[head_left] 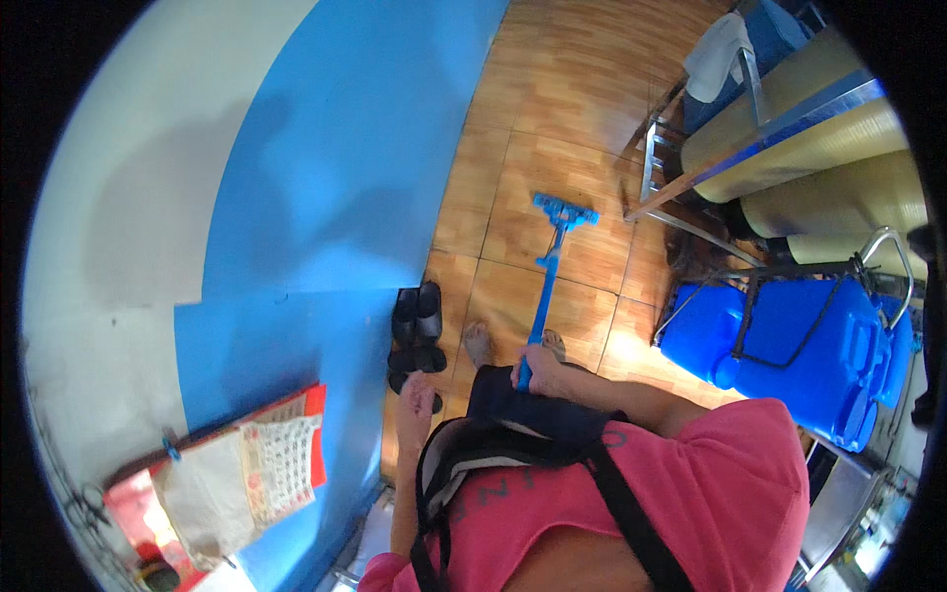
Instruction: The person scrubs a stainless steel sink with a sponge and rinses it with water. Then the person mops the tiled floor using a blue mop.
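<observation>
Blue plastic long-handled mop (545, 294), clasped in closed right hand (540, 369) well apart from half-open, seemingly empty left hand (419, 394), steer with head (565, 210) flat over glossy brown tiled floor (562, 158) ahead, clear of silver metal rack (789, 130).

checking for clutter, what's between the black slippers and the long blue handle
The head view shows a bare foot on tiled floor between the slippers and handle.
</observation>
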`<state>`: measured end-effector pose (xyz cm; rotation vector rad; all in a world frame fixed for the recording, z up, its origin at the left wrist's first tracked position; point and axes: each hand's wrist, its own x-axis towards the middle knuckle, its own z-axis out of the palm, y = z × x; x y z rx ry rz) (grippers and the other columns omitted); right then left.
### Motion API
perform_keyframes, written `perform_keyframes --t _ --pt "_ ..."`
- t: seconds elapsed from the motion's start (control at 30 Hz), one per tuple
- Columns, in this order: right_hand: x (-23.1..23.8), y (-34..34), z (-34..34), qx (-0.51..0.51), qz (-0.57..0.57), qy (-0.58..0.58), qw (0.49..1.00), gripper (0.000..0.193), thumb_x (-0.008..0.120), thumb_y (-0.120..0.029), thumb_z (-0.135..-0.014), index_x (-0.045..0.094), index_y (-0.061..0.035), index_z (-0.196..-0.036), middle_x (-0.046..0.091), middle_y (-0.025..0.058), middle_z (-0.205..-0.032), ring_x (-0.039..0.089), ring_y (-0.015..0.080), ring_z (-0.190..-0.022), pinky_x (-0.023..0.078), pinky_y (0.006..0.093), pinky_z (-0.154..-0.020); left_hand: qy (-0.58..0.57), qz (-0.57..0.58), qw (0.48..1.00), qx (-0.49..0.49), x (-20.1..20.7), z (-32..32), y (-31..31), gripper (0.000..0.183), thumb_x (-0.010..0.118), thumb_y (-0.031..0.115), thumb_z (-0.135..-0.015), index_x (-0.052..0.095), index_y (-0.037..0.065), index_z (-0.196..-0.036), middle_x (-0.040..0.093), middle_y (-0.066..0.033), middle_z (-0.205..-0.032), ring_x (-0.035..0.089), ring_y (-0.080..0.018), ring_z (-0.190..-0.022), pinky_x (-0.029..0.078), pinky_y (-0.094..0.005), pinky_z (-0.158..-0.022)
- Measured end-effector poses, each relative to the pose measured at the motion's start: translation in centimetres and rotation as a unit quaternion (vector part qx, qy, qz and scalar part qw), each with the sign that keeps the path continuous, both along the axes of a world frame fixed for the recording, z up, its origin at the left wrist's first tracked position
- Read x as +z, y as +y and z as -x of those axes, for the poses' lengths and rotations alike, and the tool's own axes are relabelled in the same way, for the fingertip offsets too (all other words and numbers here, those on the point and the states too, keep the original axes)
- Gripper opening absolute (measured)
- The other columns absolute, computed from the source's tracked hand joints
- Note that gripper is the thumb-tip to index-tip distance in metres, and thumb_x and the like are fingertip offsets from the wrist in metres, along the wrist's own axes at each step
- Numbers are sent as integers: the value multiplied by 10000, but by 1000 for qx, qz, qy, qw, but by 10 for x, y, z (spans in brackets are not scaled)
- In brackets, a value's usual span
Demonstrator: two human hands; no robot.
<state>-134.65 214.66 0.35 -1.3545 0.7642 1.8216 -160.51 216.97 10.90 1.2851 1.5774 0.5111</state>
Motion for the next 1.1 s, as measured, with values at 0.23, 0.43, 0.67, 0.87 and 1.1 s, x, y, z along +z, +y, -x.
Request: perform_keyframes --t 0.23,0.43,0.67,0.87,1.1 --pt "8 145 -46 -219 -86 -53 970 191 537 -184 -844 394 -86 -765 408 106 -518 446 274 -400 359 415 -353 224 -382 885 -143 74 -11 205 344 556 105 -877 532 1 -1204 573 -187 -1185 556 -339 -1091 438 -382 -929" --pt "-72 283 -210 -393 -46 -214 893 173 576 -175 -855 441 -71 -824 433 106 -553 463 272 -403 403 407 -334 245 -565 760 -206 132 1 318 267 531 47 -872 548 -33 -1126 577 -195 -1154 556 -365 -1072 446 -437 -927" --pt "-134 156 -202 2 -77 -490 868 411 498 -356 -904 512 -62 -616 525 91 -489 527 209 -382 392 353 -335 249 -606 703 -279 120 -8 372 257 522 32 -868 554 -63 -1105 582 -197 -1128 545 -377 -1096 452 -472 -923" --pt "-66 -72 22 278 144 -411 856 549 489 -511 -830 652 0 -715 632 180 -658 644 309 -637 475 469 -591 268 -631 668 -290 116 -9 374 275 516 50 -869 548 -75 -1112 582 -207 -1118 558 -381 -1083 476 -465 -901" --pt "-10 -37 5 52 27 -270 961 465 545 -454 -839 510 -33 -646 498 129 -474 494 265 -333 362 405 -322 279 -647 640 -308 104 -3 380 270 494 73 -875 549 -48 -1111 579 -212 -1120 563 -372 -1074 488 -449 -857"
